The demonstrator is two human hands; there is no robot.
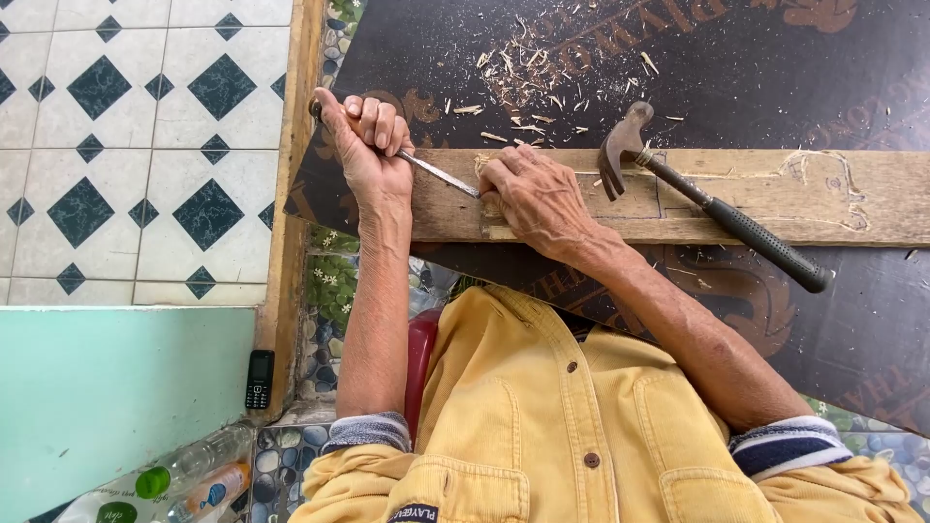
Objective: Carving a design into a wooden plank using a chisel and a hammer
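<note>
My left hand [368,145] is closed around the handle of a chisel [436,174], whose metal blade slants down to the right onto a long wooden plank [775,194]. My right hand [533,199] lies on the plank with its fingers curled around the blade's tip, right where the wood is being cut. The tip itself is hidden under those fingers. A claw hammer [717,208] with a black rubber grip rests across the plank just right of my right hand, untouched.
The plank lies on a dark printed plywood sheet [736,68] strewn with wood shavings [542,77]. A wooden beam [291,194] borders a tiled floor [145,145] on the left. A small black phone [259,378] and plastic bottles [194,475] lie at lower left.
</note>
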